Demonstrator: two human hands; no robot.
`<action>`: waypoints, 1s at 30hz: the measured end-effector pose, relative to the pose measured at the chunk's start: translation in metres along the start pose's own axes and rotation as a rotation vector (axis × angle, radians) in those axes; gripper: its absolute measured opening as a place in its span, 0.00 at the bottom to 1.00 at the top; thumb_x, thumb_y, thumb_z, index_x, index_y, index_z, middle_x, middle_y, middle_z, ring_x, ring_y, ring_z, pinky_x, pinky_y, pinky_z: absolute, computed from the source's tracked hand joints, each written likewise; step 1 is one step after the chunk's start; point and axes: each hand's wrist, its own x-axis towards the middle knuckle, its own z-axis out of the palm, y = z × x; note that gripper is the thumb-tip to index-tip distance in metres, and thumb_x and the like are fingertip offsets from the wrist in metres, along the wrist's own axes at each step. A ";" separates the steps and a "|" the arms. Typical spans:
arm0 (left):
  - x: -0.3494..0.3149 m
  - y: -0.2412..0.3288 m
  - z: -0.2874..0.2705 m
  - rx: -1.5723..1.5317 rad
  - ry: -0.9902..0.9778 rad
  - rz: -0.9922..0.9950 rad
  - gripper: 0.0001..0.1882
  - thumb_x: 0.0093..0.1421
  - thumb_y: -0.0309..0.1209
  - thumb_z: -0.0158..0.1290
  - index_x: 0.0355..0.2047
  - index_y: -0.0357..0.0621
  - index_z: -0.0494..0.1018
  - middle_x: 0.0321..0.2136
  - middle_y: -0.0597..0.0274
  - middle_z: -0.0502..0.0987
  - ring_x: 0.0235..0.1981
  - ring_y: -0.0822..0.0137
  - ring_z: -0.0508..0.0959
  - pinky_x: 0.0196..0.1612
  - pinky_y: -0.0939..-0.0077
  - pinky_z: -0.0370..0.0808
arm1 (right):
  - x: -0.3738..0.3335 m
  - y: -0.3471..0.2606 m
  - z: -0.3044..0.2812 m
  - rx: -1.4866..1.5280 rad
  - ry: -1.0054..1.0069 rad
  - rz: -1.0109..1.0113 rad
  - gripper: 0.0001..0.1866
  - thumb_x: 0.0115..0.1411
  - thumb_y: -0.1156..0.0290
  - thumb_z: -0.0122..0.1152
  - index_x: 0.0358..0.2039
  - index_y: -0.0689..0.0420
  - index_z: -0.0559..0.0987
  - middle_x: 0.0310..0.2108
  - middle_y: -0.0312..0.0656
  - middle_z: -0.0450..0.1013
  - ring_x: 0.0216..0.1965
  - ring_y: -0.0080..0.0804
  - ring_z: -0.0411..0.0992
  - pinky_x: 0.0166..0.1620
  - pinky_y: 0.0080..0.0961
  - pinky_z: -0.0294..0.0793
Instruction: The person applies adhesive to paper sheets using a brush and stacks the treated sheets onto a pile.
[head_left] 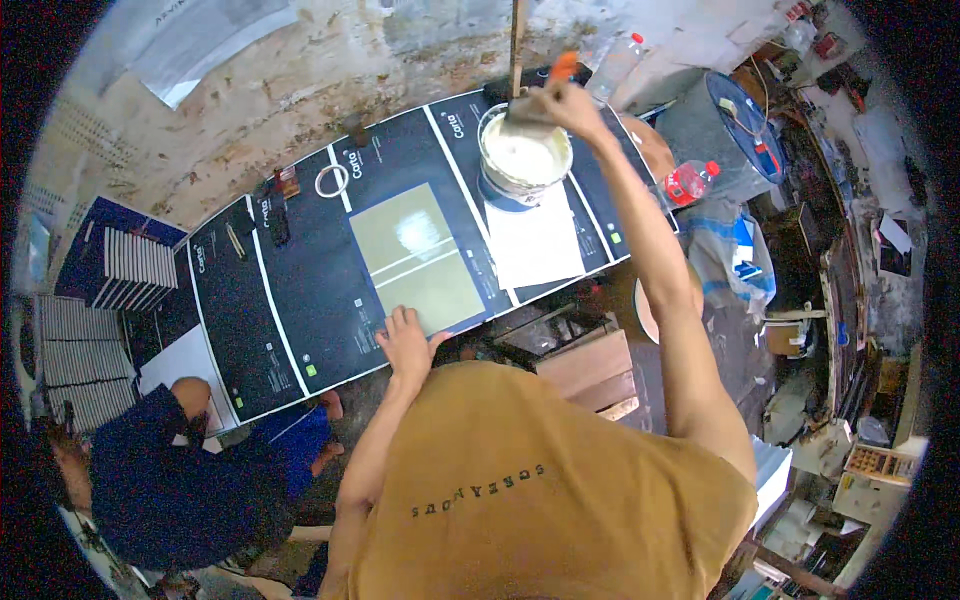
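My left hand (407,343) lies with its fingers spread on the near edge of a flat grey-green panel with a blue border (410,245). A whitish, shiny wet patch and two pale stripes cross the panel. Over at the back right, my right hand (572,106) is closed round a wide brush (564,66) with an orange handle. The brush's head dips at the rim of a white bucket (525,185) that holds creamy white paste (525,155). White paper (537,245) lies under and in front of the bucket.
Black sheeting with white lines covers the table (290,300); a tape roll (331,181) lies toward the back. Stacked books (145,262) stand at the left, near a person in a dark shirt (180,480). Bottles (692,182) and a blue drum (715,130) are at the right.
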 end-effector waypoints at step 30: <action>-0.011 -0.041 0.005 -0.070 0.038 0.001 0.28 0.53 0.54 0.62 0.43 0.45 0.74 0.44 0.59 0.71 0.50 0.54 0.69 0.52 0.48 0.63 | -0.285 -0.070 0.104 0.538 -0.247 0.532 0.15 0.60 0.66 0.65 0.43 0.63 0.83 0.36 0.43 0.82 0.36 0.27 0.78 0.42 0.27 0.78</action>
